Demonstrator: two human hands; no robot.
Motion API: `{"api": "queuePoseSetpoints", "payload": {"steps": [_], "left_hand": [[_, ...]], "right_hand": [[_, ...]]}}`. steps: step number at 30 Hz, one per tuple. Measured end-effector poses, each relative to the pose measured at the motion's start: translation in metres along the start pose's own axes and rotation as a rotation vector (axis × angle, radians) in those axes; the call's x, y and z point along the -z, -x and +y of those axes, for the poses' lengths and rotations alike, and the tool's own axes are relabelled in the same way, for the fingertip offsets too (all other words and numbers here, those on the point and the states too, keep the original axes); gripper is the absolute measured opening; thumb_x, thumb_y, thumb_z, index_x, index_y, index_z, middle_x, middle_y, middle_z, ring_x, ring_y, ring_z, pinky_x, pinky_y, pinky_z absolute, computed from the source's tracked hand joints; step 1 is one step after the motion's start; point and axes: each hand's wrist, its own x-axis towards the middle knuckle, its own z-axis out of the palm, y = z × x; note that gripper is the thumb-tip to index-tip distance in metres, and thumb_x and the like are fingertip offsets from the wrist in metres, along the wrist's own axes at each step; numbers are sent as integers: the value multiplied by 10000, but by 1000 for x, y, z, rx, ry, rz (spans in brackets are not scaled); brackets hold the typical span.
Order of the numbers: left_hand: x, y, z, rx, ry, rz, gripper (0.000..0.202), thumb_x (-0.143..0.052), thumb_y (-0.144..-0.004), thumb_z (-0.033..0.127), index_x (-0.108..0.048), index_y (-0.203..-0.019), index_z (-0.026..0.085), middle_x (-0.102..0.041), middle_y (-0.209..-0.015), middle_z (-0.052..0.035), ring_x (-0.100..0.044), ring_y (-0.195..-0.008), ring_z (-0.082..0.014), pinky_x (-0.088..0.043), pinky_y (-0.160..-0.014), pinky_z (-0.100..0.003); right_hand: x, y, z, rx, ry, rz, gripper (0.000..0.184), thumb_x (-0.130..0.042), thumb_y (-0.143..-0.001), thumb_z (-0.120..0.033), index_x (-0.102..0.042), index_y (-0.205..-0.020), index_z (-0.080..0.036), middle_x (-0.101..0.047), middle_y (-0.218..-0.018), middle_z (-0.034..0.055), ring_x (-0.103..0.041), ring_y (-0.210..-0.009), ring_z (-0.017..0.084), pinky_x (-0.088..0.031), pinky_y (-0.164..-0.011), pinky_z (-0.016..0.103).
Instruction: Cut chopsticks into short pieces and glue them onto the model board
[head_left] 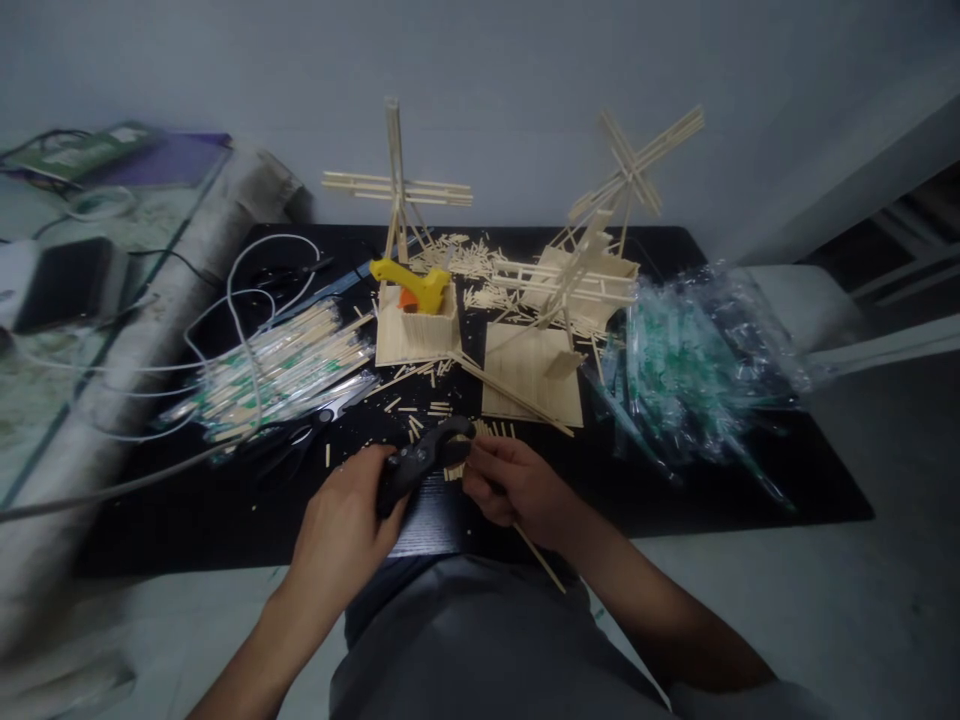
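Note:
My left hand [346,515] is closed around a black hand cutter [420,462] with a curved, hooked head. That head reaches to the fingertips of my right hand [517,485]. A thin wooden stick [540,558] is pinched in my right hand, its lower end slanting toward my lap. The stick's upper end is hidden by fingers and the cutter. Short cut stick pieces [415,428] lie just beyond the hands. Farther back, a yellow glue gun [420,284] rests on a stick-walled box [427,338] fixed to a wooden board.
Cross-shaped stick models [397,190] stand at the back. A square wooden board [525,375] lies in the middle. Bundled sticks in plastic [281,365], scissors [300,435] and a looping white cable [251,365] are on the left. Green-and-clear plastic wrappers [682,360] cover the right.

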Motion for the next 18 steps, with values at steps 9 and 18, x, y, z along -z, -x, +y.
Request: {"api": "queuePoseSetpoints", "payload": {"steps": [9, 18], "left_hand": [[-2, 1, 1, 24, -45, -32, 254, -549, -1053, 379, -676, -1220, 237, -847, -1041, -93, -841, -919, -335, -608, -773, -410], [-5, 2, -1, 86, -103, -117, 145, -556, -1024, 320, -679, -1073, 262, -807, -861, -56, -827, -784, -320, -534, -654, -360]], "right_hand": [[2, 0, 1, -29, -14, 4, 597, -945, -870, -693, -570, -839, -229, -500, -612, -123, -233, -427, 20, -131, -400, 213], [3, 3, 1, -48, -11, 1, 574, -944, -869, -699, -660, -925, -204, -492, -619, -128, -220, -433, 22, -116, -407, 222]]}}
